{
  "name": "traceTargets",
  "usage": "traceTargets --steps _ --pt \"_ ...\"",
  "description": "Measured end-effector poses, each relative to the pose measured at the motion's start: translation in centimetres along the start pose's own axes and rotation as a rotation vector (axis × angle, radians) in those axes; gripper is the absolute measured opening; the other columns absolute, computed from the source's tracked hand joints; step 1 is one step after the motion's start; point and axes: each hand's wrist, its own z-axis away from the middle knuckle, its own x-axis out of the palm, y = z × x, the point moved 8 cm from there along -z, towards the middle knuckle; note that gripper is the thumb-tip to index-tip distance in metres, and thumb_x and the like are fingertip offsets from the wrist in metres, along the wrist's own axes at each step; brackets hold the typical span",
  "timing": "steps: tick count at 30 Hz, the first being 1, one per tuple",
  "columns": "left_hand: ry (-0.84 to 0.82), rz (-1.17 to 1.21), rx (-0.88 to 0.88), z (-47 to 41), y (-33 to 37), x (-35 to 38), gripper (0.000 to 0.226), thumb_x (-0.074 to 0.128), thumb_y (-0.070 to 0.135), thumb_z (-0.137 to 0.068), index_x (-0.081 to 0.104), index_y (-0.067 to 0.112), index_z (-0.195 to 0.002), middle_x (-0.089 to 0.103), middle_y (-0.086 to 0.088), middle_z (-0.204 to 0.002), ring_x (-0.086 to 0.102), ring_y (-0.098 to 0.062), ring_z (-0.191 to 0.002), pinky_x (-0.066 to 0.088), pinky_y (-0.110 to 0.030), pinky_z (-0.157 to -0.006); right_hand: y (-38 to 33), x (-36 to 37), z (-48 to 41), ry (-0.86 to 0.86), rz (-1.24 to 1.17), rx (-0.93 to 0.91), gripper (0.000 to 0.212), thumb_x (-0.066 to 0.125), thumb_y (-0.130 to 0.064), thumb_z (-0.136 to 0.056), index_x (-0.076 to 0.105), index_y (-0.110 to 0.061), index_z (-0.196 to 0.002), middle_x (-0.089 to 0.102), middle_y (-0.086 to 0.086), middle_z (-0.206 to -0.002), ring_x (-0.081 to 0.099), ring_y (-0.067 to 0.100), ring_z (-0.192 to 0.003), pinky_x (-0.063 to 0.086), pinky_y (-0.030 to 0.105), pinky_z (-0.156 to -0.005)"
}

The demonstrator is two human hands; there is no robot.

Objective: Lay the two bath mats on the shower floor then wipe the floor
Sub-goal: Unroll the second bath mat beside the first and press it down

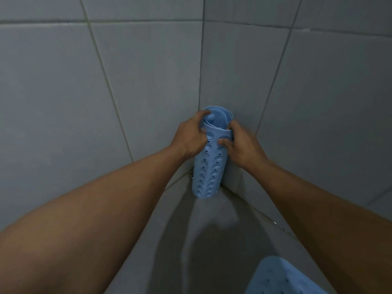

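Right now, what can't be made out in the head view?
- Flat blue bath mat: cut off by the bottom edge and the right forearm; extent unknown.
- Floor drain: mostly hidden behind the rolled blue bath mat.
- Roll's top rim: partly covered by the left hand and right hand.
- Wiping cloth: none in view.

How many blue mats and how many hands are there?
Blue mats: 2, a rolled mat standing in the corner and a flat mat on the floor
Hands: 2, left hand and right hand, both gripping the rolled mat
Total: 4
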Motion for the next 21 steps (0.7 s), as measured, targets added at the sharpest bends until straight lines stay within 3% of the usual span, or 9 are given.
traceTargets --steps 3,6,9,14,21 --pt "-0.025 0.025 0.045 2.4 0.4 -0.5 0.056 0.059 0.022 -0.077 0.056 0.024 -0.133 0.064 -0.007 -0.124 0.064 -0.023 -0.103 0.052 -0.033 -0.093 -1.1 -1.2 2.8 0.073 0.003 -0.010 0.016 0.060 -0.023 -0.095 0.048 -0.016 -0.102 0.062 0.005 -0.096 0.055 0.018 -0.079 0.036 0.026 -0.057" --pt "-0.014 0.012 0.111 5.2 0.5 -1.4 0.055 0.072 0.014 -0.076 0.052 0.022 -0.126 0.063 -0.006 -0.122 0.063 -0.024 -0.102 0.052 -0.034 -0.088 -2.9 -1.7 5.6 0.085 0.006 -0.015 0.018 0.061 -0.026 -0.093 0.050 -0.018 -0.104 0.065 0.005 -0.098 0.062 0.023 -0.084 0.043 0.031 -0.066" --pt "0.010 0.002 0.166 8.6 0.9 -3.2 0.046 0.074 0.018 -0.079 0.048 0.020 -0.118 0.064 -0.004 -0.109 0.061 -0.024 -0.091 0.045 -0.029 -0.074 -5.7 -2.7 9.0 0.101 0.036 -0.039 0.017 0.062 -0.026 -0.090 0.048 -0.021 -0.099 0.067 0.004 -0.098 0.063 0.025 -0.086 0.045 0.033 -0.068" --pt "0.035 0.000 0.248 14.2 3.9 -7.0 0.041 0.075 0.022 -0.078 0.044 0.028 -0.106 0.064 -0.003 -0.103 0.061 -0.025 -0.086 0.051 -0.035 -0.075 -10.3 -5.1 15.5 0.145 0.036 0.005 0.018 0.063 -0.028 -0.089 0.048 -0.020 -0.095 0.066 0.005 -0.098 0.063 0.026 -0.087 0.052 0.040 -0.073" --pt "-0.038 -0.039 0.383 21.9 8.9 -11.2 0.037 0.070 0.025 -0.081 0.043 0.028 -0.105 0.058 0.001 -0.096 0.053 -0.024 -0.080 0.039 -0.034 -0.066 -15.4 -9.1 24.5 0.213 -0.014 0.097 0.021 0.070 -0.029 -0.083 0.052 -0.020 -0.091 0.068 0.001 -0.096 0.066 0.025 -0.089 0.055 0.049 -0.078"
